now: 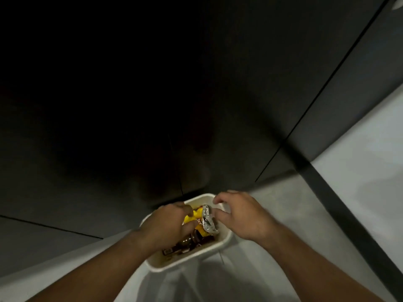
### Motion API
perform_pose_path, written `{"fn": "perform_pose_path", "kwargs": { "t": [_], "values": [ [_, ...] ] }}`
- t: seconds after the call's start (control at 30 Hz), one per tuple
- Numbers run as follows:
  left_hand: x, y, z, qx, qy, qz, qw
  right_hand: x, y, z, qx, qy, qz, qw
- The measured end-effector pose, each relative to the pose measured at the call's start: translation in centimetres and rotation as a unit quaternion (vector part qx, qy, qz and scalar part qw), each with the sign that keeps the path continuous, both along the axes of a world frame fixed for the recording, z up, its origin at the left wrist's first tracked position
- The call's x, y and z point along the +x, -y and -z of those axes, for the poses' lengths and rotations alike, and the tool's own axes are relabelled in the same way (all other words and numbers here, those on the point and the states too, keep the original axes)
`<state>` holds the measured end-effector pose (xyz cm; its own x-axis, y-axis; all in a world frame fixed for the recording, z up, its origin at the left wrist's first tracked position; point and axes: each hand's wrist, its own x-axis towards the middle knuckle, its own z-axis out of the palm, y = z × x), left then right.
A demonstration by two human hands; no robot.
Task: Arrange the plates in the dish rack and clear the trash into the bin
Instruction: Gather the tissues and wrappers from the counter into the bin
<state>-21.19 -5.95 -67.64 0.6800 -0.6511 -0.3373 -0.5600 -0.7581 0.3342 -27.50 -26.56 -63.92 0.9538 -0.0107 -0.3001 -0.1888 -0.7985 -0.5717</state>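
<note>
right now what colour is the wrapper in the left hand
Bright yellow: the wrapper in the left hand shows best in the head view.

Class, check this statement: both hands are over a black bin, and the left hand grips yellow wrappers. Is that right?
Not quite. The head view shows the bin is white, not black. The rest stands: the left hand and the right hand are over it, and the left hand grips yellow wrappers.

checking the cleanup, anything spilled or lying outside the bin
Nothing stands out. The yellow wrapper in the left hand, the silver foil wrapper by the right hand and the brown packets are within the white bin's rim; no trash shows on the grey floor beside it.
</note>
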Motion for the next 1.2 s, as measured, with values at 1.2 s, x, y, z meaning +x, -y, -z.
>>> {"fn": "perform_pose_path", "kwargs": {
  "t": [1.2],
  "values": [
    [3.5, 14.1, -61.8, -0.230, 0.255, 0.031, 0.939, 1.0, 16.8, -57.6, -0.110, 0.144, 0.054, 0.982]
  ]
}}
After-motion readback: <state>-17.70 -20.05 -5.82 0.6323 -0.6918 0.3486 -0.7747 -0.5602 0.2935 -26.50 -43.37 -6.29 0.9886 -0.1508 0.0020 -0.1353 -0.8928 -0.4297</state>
